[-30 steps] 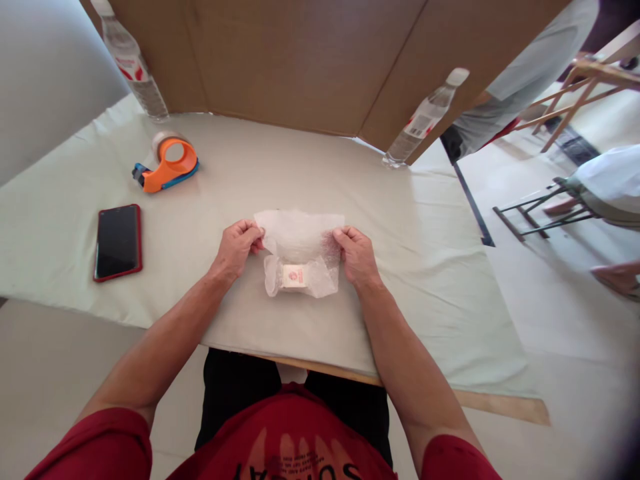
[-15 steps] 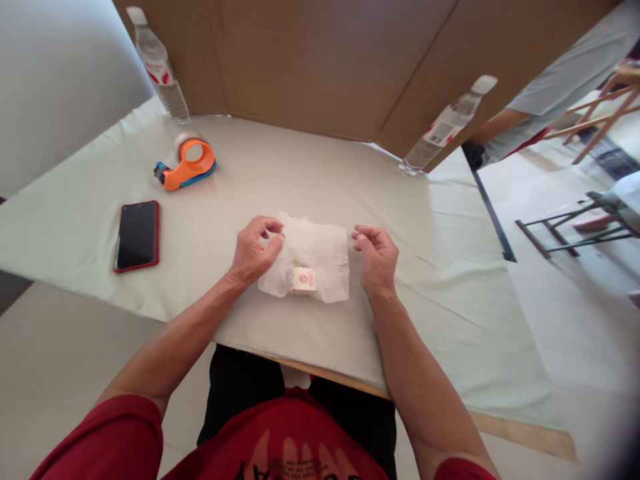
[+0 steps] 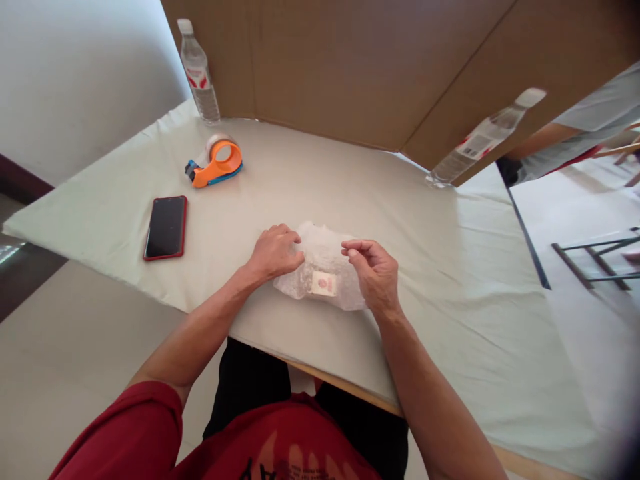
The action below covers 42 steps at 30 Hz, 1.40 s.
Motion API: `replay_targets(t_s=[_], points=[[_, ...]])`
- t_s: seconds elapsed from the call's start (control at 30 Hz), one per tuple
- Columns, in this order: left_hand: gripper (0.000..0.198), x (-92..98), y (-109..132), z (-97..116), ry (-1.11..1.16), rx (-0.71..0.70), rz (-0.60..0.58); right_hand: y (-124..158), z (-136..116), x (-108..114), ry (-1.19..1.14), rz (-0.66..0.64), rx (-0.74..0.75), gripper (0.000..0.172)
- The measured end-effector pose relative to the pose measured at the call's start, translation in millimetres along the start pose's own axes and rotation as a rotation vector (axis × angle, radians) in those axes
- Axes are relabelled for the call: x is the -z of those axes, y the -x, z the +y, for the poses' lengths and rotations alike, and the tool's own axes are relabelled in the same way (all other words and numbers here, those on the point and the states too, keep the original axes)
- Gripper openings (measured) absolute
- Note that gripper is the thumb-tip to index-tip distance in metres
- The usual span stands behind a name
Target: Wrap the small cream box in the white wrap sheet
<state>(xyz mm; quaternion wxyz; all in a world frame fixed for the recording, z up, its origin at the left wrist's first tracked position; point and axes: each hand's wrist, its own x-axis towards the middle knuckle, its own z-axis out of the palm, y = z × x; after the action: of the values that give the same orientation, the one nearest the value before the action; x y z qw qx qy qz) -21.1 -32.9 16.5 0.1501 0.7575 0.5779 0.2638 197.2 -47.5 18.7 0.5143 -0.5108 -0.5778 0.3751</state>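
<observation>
A sheet of bubble wrap [image 3: 345,293] lies on the cloth-covered table in front of me. Under or within its near part shows a small whitish box [image 3: 323,284] with a reddish print; whether a layer covers it I cannot tell. At the wrap's left edge is my left hand [image 3: 276,253], palm down, its thumb and bent fingers apart and nothing seen between them. My right hand [image 3: 375,272] hovers over the right part of the wrap, fingers loosely bent with a small gap to the thumb. Contact between the right fingertips and the wrap is unclear.
A red-cased phone [image 3: 166,227] and an orange tape dispenser [image 3: 216,167] lie on the left. Two water bottles [image 3: 201,83] [image 3: 483,143] stand against a tall cardboard screen [image 3: 330,67]. Beyond it at right are a person's arm [image 3: 540,143] and a dark stool frame [image 3: 595,260].
Both hands have come in over the wrap, the right one from beside its right edge. The left hand has turned palm down. The whole view has shifted, with things appearing farther right.
</observation>
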Motion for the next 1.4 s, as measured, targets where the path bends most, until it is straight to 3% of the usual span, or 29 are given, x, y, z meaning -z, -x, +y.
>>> replay_targets(t_s=[0.1, 0.37, 0.47, 0.57, 0.63, 0.7, 0.87, 1.07, 1.2, 1.3, 1.33, 1.4], points=[[0.028, 0.4, -0.5, -2.2, -0.006, 0.028, -0.066, -1.9, -2.1, 6.2, 0.057, -0.004, 0.04, 0.012], [0.027, -1.1, -2.4, -8.7, 0.028, 0.123, -0.028, 2.5, -11.1, 8.2, 0.135, -0.19, 0.098, 0.011], [0.026, 1.0, -2.0, -6.1, 0.105, 0.035, 0.126, 5.7, -11.0, 2.8, 0.156, -0.25, 0.098, 0.011], [0.025, 5.4, 0.2, 0.5, 0.27, -0.173, 0.225, 5.9, -10.6, 2.0, 0.167, -0.294, 0.099, 0.011], [0.024, 7.1, 2.0, 4.9, 0.394, -0.285, 0.142, 5.0, -10.7, 3.7, 0.178, -0.329, 0.099, 0.012], [0.023, 6.7, 3.5, 7.5, 0.46, -0.306, 0.027, 4.1, -11.0, 5.5, 0.185, -0.362, 0.078, 0.014], [0.024, 4.8, 3.9, 7.7, 0.523, -0.123, -0.199, 3.8, -11.0, 6.6, 0.17, -0.414, -0.018, 0.017], [0.023, 19.6, 3.2, 6.8, 0.774, 0.098, -0.427, 2.6, -9.9, 7.4, 0.126, -0.29, -0.052, 0.014], [0.027, 36.4, 5.5, 2.7, 1.026, 0.056, -0.667, 0.2, -8.3, 12.9, 0.14, -0.288, -0.04, 0.014], [0.031, 42.2, 6.0, 1.0, 1.084, 0.022, -0.895, -2.4, -9.7, 19.5, 0.229, -0.381, -0.037, 0.017], [0.027, 41.7, 5.6, 1.6, 1.06, 0.034, -0.902, -3.1, -10.9, 21.8, 0.263, -0.421, -0.03, 0.019], [0.017, 37.7, 4.3, 4.2, 0.983, 0.085, -0.765, -3.4, -13.9, 25.7, 0.302, -0.507, -0.001, 0.026]])
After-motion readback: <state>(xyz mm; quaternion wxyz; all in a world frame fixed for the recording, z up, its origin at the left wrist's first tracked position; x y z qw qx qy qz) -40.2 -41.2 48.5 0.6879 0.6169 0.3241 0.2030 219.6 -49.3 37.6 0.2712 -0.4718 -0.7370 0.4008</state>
